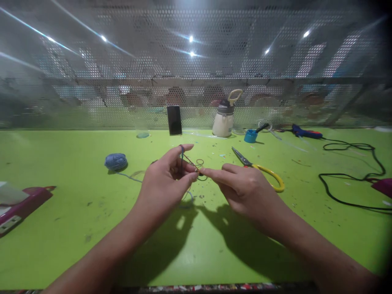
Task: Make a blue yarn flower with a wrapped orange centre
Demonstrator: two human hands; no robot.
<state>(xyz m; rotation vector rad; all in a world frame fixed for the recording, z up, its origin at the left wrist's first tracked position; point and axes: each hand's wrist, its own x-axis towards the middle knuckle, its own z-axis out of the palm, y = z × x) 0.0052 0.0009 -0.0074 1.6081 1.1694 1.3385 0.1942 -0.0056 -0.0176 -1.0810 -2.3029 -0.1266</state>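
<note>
Left hand [167, 173]: pinched closed on yarn [182, 155], which I see looped over the index finger.
Right hand [245, 185]: index fingertip beside the left thumb; I cannot tell its grip.
Yarn: between both hands, above the green table [76, 204].
Ball [116, 162]: blue, far left of the hands.
Scissors [256, 166]: yellow-handled, just beyond the right hand.

No legible text, no readable labels or brands, no numbers, no signs
</note>
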